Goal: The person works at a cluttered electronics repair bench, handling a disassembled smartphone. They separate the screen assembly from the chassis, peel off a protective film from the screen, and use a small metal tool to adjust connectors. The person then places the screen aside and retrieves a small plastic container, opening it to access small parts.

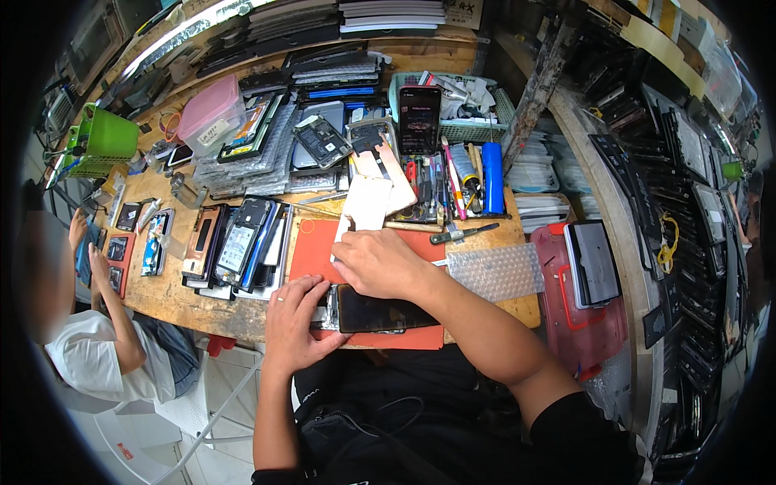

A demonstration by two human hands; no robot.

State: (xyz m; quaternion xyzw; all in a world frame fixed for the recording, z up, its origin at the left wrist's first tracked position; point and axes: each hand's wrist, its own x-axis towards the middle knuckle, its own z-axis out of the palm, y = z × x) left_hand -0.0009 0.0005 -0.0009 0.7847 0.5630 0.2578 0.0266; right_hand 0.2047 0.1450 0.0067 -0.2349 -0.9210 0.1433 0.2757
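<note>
Steady dark-screened smartphone (380, 311), lower centre, with left hand (299, 323) spread, unclenched; work right hand (377, 263) lightly, mid-frame (curled, can't tell if gripping).

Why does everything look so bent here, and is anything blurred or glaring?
In the head view, the fisheye lens bows the front edge of the bench and leaves dark corners; in that same view, the person at left has a blurred head, the strip at upper left glares white, and the left hand and right hand look fairly sharp.
</note>
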